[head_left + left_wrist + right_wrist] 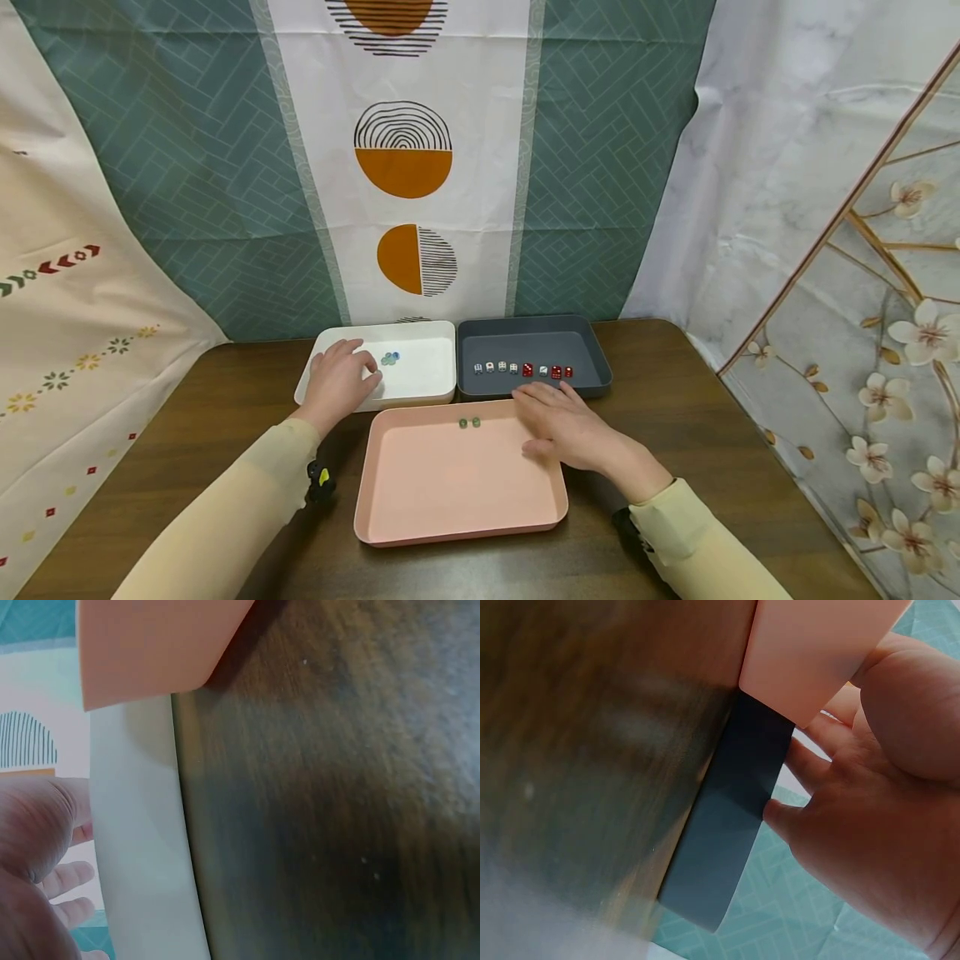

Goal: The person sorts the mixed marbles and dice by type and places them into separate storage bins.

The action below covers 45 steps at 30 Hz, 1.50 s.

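Observation:
My left hand (341,379) hovers over the left part of a white tray (431,387), its fingers loosely bent and nothing seen between them. Just right of its fingertips lies a small cluster of pale green and blue pieces (389,359), too small to name. The right hand (562,421) reaches over the far right corner of a pink tray (457,492), fingers extended toward the near rim of a dark grey tray (532,331). White dice (502,367) and red dice (528,370) form a row in that tray. Two small green pieces (469,423) sit near the pink tray's far edge.
All three trays stand on a dark wooden table (225,467), the white and grey ones side by side behind the pink one. A patterned curtain (405,167) hangs behind the table. Printed cloths (810,208) hang at both sides.

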Motion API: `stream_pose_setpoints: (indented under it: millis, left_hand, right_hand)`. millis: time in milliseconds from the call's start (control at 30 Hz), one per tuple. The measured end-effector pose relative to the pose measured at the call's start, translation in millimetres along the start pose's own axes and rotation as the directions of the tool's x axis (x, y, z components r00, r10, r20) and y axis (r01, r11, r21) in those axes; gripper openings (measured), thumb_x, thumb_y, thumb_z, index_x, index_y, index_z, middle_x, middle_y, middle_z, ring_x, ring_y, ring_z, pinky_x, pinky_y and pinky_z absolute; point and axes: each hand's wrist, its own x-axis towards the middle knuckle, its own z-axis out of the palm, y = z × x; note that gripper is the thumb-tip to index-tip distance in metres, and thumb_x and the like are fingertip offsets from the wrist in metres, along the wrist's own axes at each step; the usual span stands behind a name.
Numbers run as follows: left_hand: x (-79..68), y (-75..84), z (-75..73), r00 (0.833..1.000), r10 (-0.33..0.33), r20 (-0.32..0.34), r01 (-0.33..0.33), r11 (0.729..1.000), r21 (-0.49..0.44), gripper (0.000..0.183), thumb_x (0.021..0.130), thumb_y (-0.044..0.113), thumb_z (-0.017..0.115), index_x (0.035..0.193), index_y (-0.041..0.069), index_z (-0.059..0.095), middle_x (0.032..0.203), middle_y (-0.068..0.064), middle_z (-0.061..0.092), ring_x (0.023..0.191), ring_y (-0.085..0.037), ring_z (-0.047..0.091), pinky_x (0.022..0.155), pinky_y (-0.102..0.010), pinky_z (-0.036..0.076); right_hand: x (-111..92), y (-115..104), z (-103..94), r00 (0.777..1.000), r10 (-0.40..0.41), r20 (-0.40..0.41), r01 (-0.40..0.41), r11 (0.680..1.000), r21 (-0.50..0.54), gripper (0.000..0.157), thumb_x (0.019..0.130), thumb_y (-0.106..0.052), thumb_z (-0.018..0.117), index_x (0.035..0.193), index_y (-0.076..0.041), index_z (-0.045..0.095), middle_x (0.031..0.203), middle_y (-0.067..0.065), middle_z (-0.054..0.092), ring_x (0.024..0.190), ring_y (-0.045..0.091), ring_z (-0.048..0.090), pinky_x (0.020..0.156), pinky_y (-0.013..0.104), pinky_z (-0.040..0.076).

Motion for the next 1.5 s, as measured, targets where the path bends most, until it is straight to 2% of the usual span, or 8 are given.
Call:
stream_pose_setpoints:
  millis: [300, 633, 833, 967, 1267, 1500]
  left_hand:
    - [2.2, -6.3, 7.9, 0.991, -0.082, 0.104, 0.084, 0.996, -0.019, 0.014, 0.103, 0.017, 0.072, 0.098, 0.007, 0.079, 0.157, -0.031, 0.055, 0.151, -0.051, 0.041, 0.115, -0.082, 0.030]
    - [3.6, -12.8, 7.4, 0.984, -0.105, 0.142, 0.109, 0.994, -0.017, 0.017, 0.103, 0.019, 0.068, 0.099, 0.007, 0.080, 0.157, -0.031, 0.054, 0.149, -0.052, 0.042, 0.109, -0.082, 0.036]
    - [1.3, -14.7, 2.2, 0.980, -0.126, 0.151, 0.130, 0.991, -0.018, 0.017, 0.102, 0.016, 0.068, 0.100, 0.005, 0.080, 0.156, -0.032, 0.055, 0.148, -0.054, 0.043, 0.109, -0.081, 0.037]
    - [1.3, -13.6, 2.4, 0.976, -0.132, 0.172, 0.138, 0.990, -0.023, 0.020, 0.103, 0.017, 0.067, 0.105, 0.003, 0.080, 0.156, -0.033, 0.054, 0.148, -0.054, 0.043, 0.111, -0.081, 0.036]
    - [4.3, -13.0, 1.0, 0.986, -0.109, 0.125, 0.110, 0.994, -0.003, 0.022, 0.103, 0.020, 0.067, 0.104, 0.003, 0.080, 0.153, -0.034, 0.057, 0.144, -0.055, 0.047, 0.111, -0.078, 0.039]
    - [1.4, -15.7, -8.8, 0.989, -0.086, 0.120, 0.088, 0.996, -0.009, 0.021, 0.104, 0.021, 0.073, 0.109, 0.001, 0.080, 0.156, -0.035, 0.054, 0.148, -0.056, 0.043, 0.115, -0.081, 0.034]
  right_hand:
    - [2, -4, 4.3, 1.000, 0.002, 0.015, -0.002, 1.000, -0.005, 0.080, 0.103, -0.030, 0.082, 0.168, -0.005, 0.044, 0.173, 0.016, 0.042, 0.164, 0.037, 0.031, 0.132, 0.065, 0.011]
    - [2, -8, 7.0, 1.000, -0.005, 0.006, 0.005, 1.000, -0.014, 0.080, 0.102, -0.030, 0.083, 0.168, -0.004, 0.045, 0.172, 0.016, 0.043, 0.163, 0.038, 0.033, 0.132, 0.067, 0.013]
    - [5, -11, 8.5, 0.999, -0.040, -0.013, 0.040, 0.999, -0.001, 0.078, 0.102, -0.027, 0.083, 0.167, -0.003, 0.046, 0.171, 0.017, 0.044, 0.162, 0.039, 0.034, 0.131, 0.067, 0.014]
    - [3, -11, 8.9, 1.000, -0.030, -0.009, 0.030, 0.999, -0.016, 0.079, 0.102, -0.028, 0.083, 0.167, -0.003, 0.046, 0.171, 0.017, 0.044, 0.162, 0.038, 0.034, 0.131, 0.068, 0.015]
    - [0, -7, -0.8, 1.000, -0.018, 0.006, 0.018, 0.999, -0.027, 0.081, 0.102, -0.028, 0.083, 0.168, -0.003, 0.044, 0.172, 0.017, 0.042, 0.163, 0.039, 0.032, 0.131, 0.067, 0.013]
    - [3, -2, -3.3, 1.000, -0.002, 0.019, 0.003, 1.000, -0.024, 0.081, 0.102, -0.029, 0.082, 0.169, -0.003, 0.043, 0.174, 0.019, 0.040, 0.163, 0.040, 0.031, 0.131, 0.069, 0.012]
